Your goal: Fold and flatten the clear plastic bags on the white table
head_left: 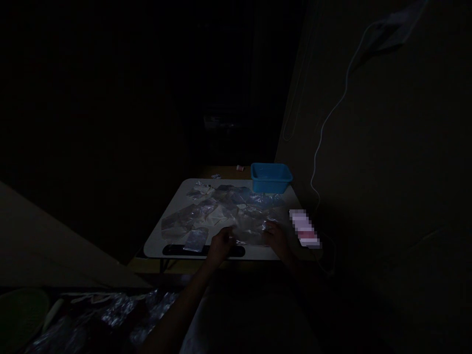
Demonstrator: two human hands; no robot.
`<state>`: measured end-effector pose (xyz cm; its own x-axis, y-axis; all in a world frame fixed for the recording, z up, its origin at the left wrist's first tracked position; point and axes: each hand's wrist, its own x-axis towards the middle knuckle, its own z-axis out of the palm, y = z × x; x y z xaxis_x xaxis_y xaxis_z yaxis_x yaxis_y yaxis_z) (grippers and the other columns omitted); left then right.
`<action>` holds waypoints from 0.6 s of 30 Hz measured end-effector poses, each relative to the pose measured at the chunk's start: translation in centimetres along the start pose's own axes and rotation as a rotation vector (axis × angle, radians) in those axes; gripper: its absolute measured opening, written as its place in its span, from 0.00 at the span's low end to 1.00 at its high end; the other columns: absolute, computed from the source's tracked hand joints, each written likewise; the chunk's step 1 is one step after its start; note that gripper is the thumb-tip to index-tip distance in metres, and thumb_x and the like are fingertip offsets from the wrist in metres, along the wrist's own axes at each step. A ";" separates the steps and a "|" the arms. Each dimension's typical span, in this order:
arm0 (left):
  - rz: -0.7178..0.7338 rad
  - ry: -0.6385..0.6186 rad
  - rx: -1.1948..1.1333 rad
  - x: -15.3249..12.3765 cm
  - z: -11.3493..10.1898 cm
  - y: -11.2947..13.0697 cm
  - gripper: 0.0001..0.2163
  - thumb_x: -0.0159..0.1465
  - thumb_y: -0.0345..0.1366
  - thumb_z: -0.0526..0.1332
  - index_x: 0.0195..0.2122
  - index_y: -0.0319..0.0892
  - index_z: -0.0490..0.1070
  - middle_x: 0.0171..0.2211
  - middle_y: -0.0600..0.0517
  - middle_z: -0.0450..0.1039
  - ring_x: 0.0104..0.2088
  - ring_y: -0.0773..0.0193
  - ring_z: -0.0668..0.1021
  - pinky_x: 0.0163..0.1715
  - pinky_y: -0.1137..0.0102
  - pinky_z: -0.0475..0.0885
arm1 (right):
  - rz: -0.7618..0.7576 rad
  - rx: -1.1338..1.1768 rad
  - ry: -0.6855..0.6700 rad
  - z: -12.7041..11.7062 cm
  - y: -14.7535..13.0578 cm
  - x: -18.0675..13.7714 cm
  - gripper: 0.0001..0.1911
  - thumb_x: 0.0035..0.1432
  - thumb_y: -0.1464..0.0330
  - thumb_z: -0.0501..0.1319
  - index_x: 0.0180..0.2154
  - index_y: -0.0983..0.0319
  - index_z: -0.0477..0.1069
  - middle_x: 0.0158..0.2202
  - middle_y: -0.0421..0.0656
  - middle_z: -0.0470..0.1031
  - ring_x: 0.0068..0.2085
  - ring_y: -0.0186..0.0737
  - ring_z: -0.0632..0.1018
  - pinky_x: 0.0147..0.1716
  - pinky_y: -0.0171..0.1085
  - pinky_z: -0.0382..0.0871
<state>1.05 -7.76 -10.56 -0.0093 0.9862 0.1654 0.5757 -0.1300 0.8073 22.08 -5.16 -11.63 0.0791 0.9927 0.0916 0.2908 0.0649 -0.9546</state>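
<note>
A clear plastic bag (251, 237) lies spread between my two hands, near the front edge of the white folding table (157, 246). My left hand (222, 242) is closed, its curled fingers at the bag's left edge. At the right edge, the fingers of my right hand (275, 236) are pressed together on the film. Dim light blurs the exact grip of both. More crumpled clear bags (228, 196) cover the tabletop beyond, overlapping one another. A small flat plastic packet (196, 239) rests left of my left hand, partly over the dark slot (236, 251).
At the table's back right corner stands a blue plastic basin (272, 186). A lit, pixelated phone-like screen (304, 228) lies at the right edge, near a white cable (322, 132) along the wall. Shiny plastic (120, 309) and a green basket (24, 314) are on the lower left.
</note>
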 end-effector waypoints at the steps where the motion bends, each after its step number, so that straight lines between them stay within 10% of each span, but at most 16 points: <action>1: 0.003 -0.002 0.070 0.0 -0.1 0.2 0.15 0.53 0.31 0.56 0.43 0.41 0.66 0.33 0.51 0.74 0.32 0.64 0.75 0.33 0.70 0.68 | 0.005 -0.001 0.009 0.0 -0.2 0.1 0.19 0.42 0.71 0.55 0.40 0.63 0.66 0.25 0.39 0.73 0.23 0.36 0.74 0.18 0.32 0.68; 18: 0.084 -0.003 0.533 -0.9 -0.7 1.7 0.13 0.58 0.31 0.53 0.44 0.43 0.68 0.37 0.49 0.73 0.39 0.58 0.72 0.38 0.65 0.62 | 0.050 0.019 -0.006 -0.5 -1.6 1.0 0.16 0.42 0.71 0.54 0.37 0.63 0.66 0.19 0.36 0.69 0.19 0.34 0.71 0.16 0.31 0.65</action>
<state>1.45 -8.92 -8.97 0.0561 0.9751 0.2146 0.9094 -0.1386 0.3922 22.17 -4.37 -9.87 0.0871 0.9953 0.0424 0.2682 0.0175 -0.9632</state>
